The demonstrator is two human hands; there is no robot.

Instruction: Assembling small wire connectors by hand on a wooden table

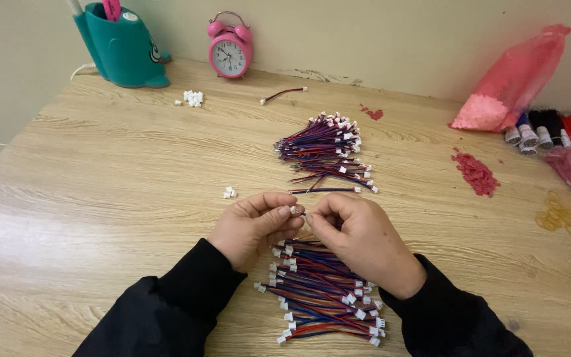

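Nearest the camera, two black sleeves (166,311) lie on the wooden desk (100,198). Between them lies the near bundle (325,297) of red and blue wire leads with small white connectors at the ends, fanned toward the lower right.

Above this bundle, the left hand (252,228) and the right hand (361,241) meet at the fingertips. The left fingers are pinched narrow on a small white connector (294,211). The right fingers are pinched narrow just beside it; what they hold is hidden, and whether a wire runs between the two hands cannot be told.

Left of the hands, a few loose white connectors (230,192) lie on the desk. Beyond the hands lies the far bundle (325,149) of the same wire leads, with several leads trailing toward the hands.

Farther back, a small heap of white connectors (193,98) and a single lead (283,94) lie apart. To the right are red flakes (476,173), thread spools (536,132) and a pink plastic bag (513,79). Against the wall stand a teal holder (121,49) and a pink alarm clock (230,49).
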